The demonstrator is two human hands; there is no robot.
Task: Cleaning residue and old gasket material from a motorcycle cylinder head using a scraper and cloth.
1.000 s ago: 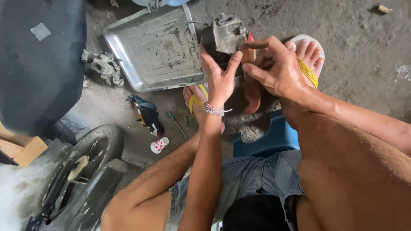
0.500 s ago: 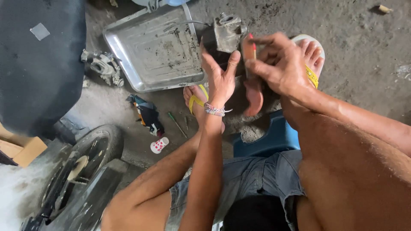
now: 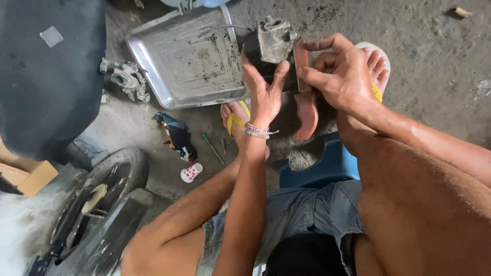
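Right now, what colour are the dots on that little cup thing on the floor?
Red dots on white: the little cup shows in the head view, beside the wheel.
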